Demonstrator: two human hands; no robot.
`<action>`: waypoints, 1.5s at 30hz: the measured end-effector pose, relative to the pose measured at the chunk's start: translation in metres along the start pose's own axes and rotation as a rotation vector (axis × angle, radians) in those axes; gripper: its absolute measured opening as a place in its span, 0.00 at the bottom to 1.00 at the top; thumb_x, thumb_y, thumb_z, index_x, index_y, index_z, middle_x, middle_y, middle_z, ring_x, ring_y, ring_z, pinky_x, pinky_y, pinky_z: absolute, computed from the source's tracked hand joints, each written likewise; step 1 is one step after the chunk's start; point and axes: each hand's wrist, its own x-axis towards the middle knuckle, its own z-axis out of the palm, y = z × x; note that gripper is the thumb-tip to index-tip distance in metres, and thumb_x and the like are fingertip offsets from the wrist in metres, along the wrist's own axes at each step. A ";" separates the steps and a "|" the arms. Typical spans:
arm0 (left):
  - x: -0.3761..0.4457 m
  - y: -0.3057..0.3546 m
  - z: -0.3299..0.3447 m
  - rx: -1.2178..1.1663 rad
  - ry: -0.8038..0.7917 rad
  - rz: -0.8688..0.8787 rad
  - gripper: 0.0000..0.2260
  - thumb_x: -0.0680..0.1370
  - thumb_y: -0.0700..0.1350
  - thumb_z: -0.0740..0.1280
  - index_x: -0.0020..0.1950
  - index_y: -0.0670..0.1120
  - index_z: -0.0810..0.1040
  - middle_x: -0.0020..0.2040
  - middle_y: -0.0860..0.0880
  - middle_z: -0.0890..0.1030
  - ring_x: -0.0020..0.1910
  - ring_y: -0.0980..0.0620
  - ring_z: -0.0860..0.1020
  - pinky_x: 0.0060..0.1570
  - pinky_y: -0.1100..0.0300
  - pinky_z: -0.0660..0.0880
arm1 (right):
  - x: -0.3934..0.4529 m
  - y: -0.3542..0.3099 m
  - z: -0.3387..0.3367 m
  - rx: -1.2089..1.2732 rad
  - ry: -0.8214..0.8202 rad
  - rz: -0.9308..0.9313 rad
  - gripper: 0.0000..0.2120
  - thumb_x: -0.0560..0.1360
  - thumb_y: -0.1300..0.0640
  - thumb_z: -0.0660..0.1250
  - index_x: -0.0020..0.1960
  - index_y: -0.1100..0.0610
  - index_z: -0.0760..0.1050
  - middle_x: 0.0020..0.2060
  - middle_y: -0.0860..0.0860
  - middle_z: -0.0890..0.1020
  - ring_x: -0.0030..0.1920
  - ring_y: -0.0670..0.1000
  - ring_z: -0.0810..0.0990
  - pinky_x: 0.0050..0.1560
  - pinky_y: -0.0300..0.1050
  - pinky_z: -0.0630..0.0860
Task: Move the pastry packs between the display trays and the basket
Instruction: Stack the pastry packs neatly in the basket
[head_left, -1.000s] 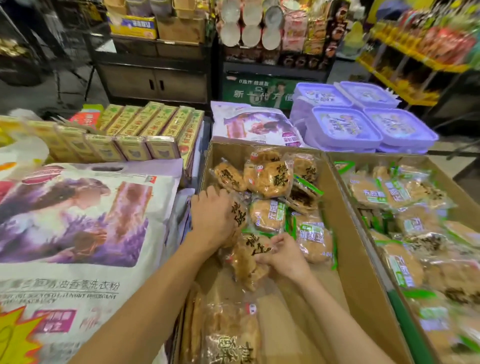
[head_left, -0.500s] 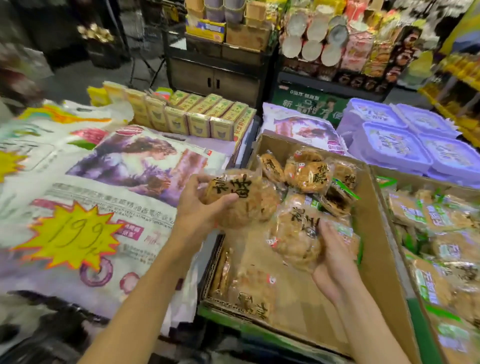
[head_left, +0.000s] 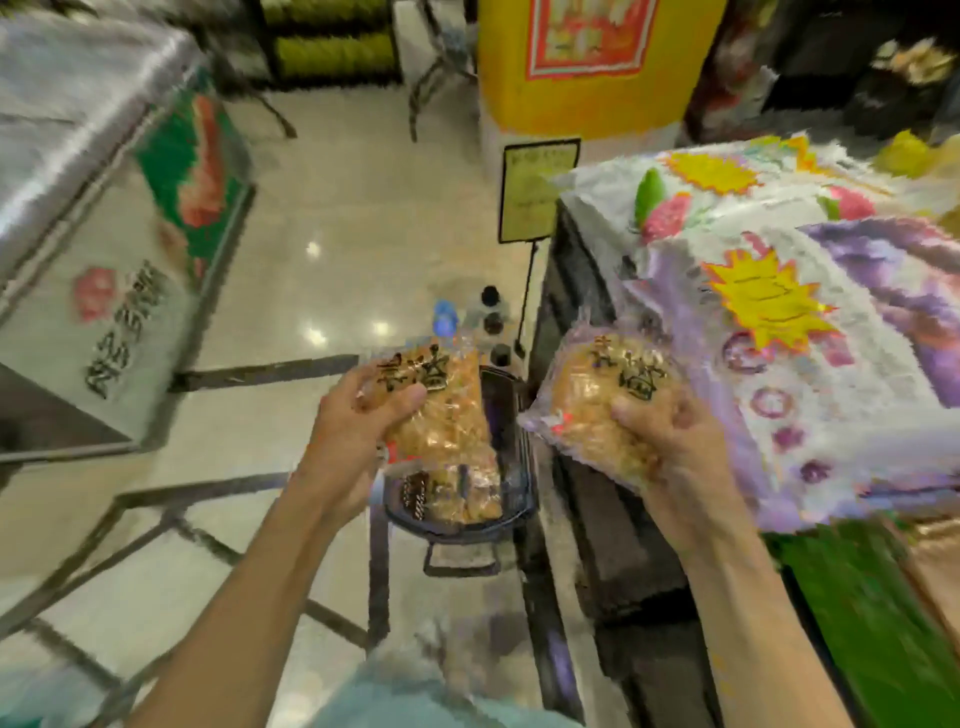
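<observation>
The left hand (head_left: 358, 415) grips one pastry pack (head_left: 436, 405) from the side, thumb across its front and fingers curled behind, and holds it right above the dark basket (head_left: 511, 457) on the floor, a position that looks chosen for a straight drop. The right hand (head_left: 670, 447) grips a second pastry pack (head_left: 597, 410) the same way, a little to the right of the basket, in front of the edge of the display stand (head_left: 587, 499), so it probably goes in after the first. A few packs (head_left: 452, 493) already lie in the basket. The wrappers are clear, crinkly plastic with bold black lettering, and the pastries inside look round, golden and flaky. The basket seems to be hard plastic with a rounded rim and a handle. Glossy printed bags (head_left: 831, 322) cover the stand, and the pale floor (head_left: 337, 218) shines. The picture is blurred, so finer detail is lost
</observation>
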 end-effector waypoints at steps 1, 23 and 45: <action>-0.002 0.002 -0.027 -0.032 0.061 0.001 0.15 0.73 0.34 0.72 0.58 0.46 0.79 0.51 0.47 0.86 0.47 0.51 0.85 0.42 0.55 0.83 | 0.003 0.014 0.025 -0.011 -0.059 0.045 0.10 0.71 0.69 0.69 0.45 0.55 0.80 0.48 0.55 0.85 0.42 0.51 0.85 0.42 0.45 0.82; 0.235 0.019 -0.289 0.111 -0.059 -0.319 0.22 0.69 0.40 0.78 0.61 0.44 0.77 0.51 0.45 0.86 0.45 0.49 0.86 0.41 0.55 0.82 | 0.104 0.239 0.280 -0.237 0.420 0.279 0.17 0.74 0.63 0.74 0.61 0.52 0.78 0.55 0.54 0.85 0.56 0.58 0.84 0.52 0.61 0.82; 0.528 -0.173 -0.105 0.819 -0.761 -0.531 0.16 0.70 0.39 0.78 0.55 0.47 0.78 0.49 0.48 0.86 0.47 0.50 0.85 0.44 0.50 0.83 | 0.221 0.415 0.210 -0.016 1.335 0.430 0.20 0.73 0.61 0.77 0.60 0.51 0.73 0.54 0.50 0.83 0.55 0.51 0.83 0.56 0.55 0.82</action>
